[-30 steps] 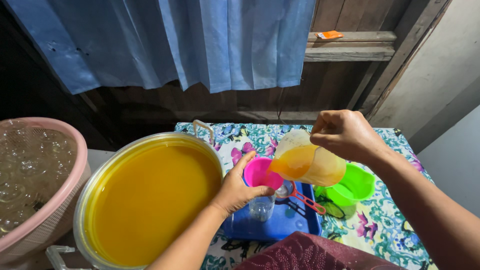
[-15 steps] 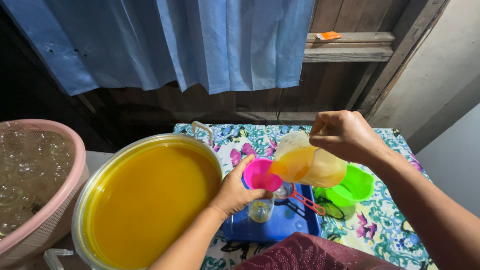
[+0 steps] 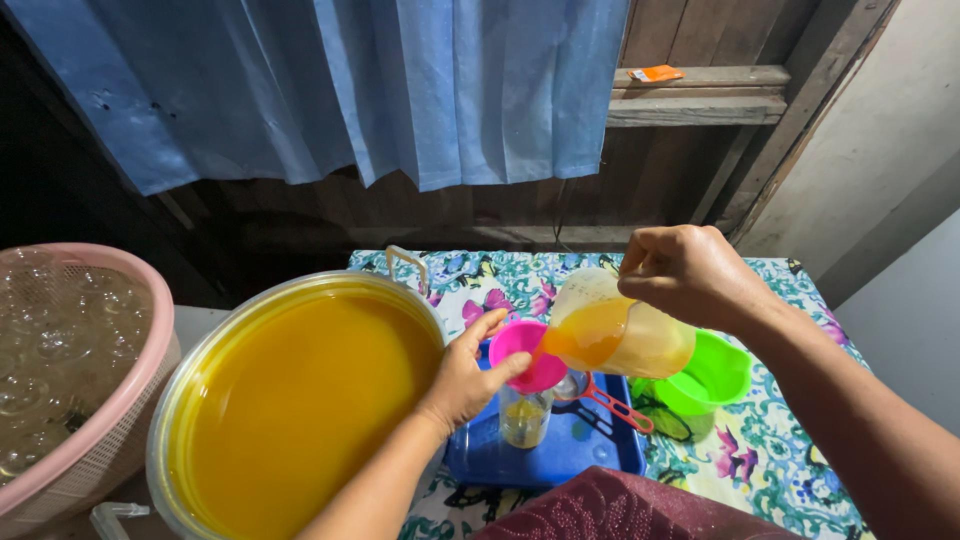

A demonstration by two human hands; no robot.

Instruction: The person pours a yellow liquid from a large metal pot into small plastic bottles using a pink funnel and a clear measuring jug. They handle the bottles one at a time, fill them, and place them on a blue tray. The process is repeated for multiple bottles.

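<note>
The big metal pot (image 3: 290, 400) of orange liquid lies just outboard of the left hand's knuckles, its rim almost brushing them. Beyond the pot sits a pink basket (image 3: 70, 370) of clear plastic cups, well clear of both hands. The blue tray (image 3: 545, 450) lies under the fingertips, on the flowered tablecloth (image 3: 770, 440).

The right hand (image 3: 690, 275) is closed around the handle of a translucent jug (image 3: 615, 330), tipped spout-down toward the pink funnel (image 3: 528, 355). The left hand (image 3: 470, 375) pinches the funnel's rim, fingers curled on it, steadying it over a small clear cup (image 3: 524, 415).

Since a second ago the cup has gained orange liquid at its bottom, so pouring has begun and filling looks early.

A green bowl (image 3: 710, 375) crowds the jug's base; an orange-handled strainer (image 3: 605, 400) lies just beneath it. Open room remains toward the table's far edge.
</note>
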